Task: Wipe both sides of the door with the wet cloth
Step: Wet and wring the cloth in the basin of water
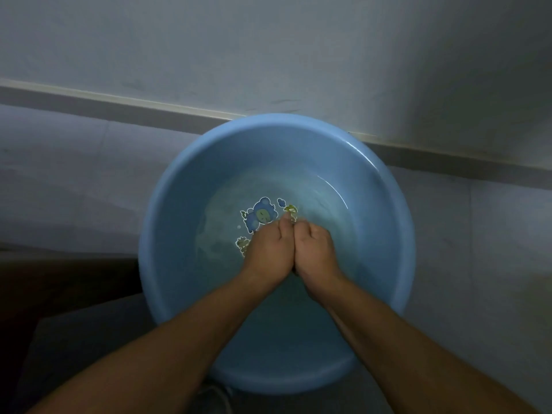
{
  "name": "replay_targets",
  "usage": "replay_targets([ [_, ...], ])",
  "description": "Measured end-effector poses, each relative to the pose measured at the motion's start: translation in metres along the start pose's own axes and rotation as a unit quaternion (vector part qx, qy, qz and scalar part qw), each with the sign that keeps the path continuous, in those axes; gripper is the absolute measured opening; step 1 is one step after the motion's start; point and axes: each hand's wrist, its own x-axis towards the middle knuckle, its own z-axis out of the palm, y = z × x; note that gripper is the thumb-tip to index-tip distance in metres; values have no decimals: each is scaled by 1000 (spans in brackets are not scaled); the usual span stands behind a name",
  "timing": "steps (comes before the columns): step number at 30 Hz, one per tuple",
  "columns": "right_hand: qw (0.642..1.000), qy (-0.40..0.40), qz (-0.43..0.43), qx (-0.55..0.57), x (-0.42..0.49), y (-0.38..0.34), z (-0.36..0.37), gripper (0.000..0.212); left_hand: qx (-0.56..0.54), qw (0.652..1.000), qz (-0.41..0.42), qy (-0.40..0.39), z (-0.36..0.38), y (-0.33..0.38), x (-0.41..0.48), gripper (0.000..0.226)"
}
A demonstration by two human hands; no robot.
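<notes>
A round light-blue basin point(385, 204) stands on the floor against the wall, holding shallow water over a cartoon decal point(260, 216). My left hand point(268, 252) and my right hand point(315, 252) are down in the water, pressed side by side with fingers curled under. They close together around the cloth point(294, 271), of which only a dark sliver shows between the heels of the hands. The door is not in view.
A pale wall with a grey skirting strip point(119, 110) runs behind the basin. Grey floor tiles point(74, 180) lie on both sides. A dark brown surface point(44, 282) sits at the lower left, close to my left forearm.
</notes>
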Motion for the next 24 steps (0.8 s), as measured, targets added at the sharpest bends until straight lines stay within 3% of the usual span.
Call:
replay_targets([
  [7,998,-9,2,-65,-21,-18,-16,44,-60,997,-43,-24,-6,13,-19,53],
  [11,999,-8,12,-41,-56,-59,-48,42,-142,986,-77,-32,-25,52,-50,32],
  [15,998,-40,45,-8,-106,-113,-92,29,-191,980,-25,-42,-63,114,-96,17],
  [20,968,-98,112,201,-168,-194,-129,13,-177,982,16,-61,-115,184,-142,15],
  [24,901,-135,164,378,-215,-243,-142,29,-166,981,23,-94,-151,233,-183,9],
])
